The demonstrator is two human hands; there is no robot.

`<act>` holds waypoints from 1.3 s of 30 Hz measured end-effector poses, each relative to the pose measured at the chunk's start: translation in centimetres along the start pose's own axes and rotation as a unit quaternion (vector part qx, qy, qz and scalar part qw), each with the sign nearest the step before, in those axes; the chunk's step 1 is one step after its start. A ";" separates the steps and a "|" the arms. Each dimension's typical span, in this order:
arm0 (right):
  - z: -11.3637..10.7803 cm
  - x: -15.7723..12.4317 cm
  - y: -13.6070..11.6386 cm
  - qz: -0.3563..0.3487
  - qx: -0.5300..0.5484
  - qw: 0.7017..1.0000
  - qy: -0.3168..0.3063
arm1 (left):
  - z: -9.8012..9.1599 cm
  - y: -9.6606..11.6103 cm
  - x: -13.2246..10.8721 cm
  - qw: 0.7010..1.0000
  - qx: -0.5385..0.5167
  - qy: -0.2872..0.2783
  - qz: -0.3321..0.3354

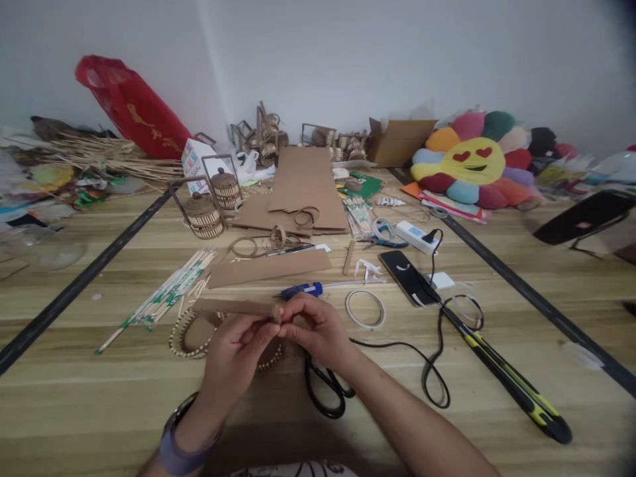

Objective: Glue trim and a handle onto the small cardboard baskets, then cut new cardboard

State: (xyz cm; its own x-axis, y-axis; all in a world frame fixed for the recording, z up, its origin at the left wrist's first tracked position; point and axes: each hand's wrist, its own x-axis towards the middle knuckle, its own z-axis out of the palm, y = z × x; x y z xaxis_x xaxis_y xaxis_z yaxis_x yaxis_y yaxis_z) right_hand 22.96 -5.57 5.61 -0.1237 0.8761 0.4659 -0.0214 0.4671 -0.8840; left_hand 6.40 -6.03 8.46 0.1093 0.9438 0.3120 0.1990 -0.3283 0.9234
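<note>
In front of me, a narrow cardboard strip (233, 306) is held between both hands, its right end at my fingertips. My left hand (238, 358) pinches the strip near that end with thumb and fingers. Thumb and forefinger of my right hand (320, 331) close on the same end from the other side. Under the strip and partly behind my left hand lie hoops edged with short pale sticks (185, 334). Black looped handles, seemingly of scissors (332, 404), lie below my right hand. Just beyond the fingers is a blue tool (304, 290).
Bundled cotton swabs (173, 288) lie left. Flat cardboard (271, 267) and small bucket-like crafts (203, 215) sit farther back. To the right are a tape roll (365, 309), a phone (405, 275), a black cable and a yellow-black utility knife (517, 381).
</note>
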 end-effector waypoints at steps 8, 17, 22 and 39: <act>-0.4 0.5 -0.6 -0.065 -0.092 0.994 -0.005 | 0.0 -0.2 0.0 1.000 -0.016 -0.006 0.011; -1.5 1.1 -0.9 -0.178 -0.199 0.963 -0.034 | 0.1 -0.9 -0.3 0.999 -0.045 -0.014 0.006; -1.9 1.7 -1.2 -0.133 -0.175 0.975 -0.045 | 0.1 -1.0 -0.1 1.000 -0.014 -0.015 0.016; -1.3 2.8 0.5 0.118 0.115 0.981 -0.102 | 0.4 -0.8 0.0 0.999 0.007 -0.015 0.031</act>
State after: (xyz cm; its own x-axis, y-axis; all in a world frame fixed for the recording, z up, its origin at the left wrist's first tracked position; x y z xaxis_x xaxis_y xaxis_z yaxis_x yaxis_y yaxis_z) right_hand 23.94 -2.75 6.48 -0.3467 0.9039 0.2506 -0.1888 0.1945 -0.9626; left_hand 6.63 -5.78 7.68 0.1513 0.9197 0.3623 0.2044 -0.3877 0.8989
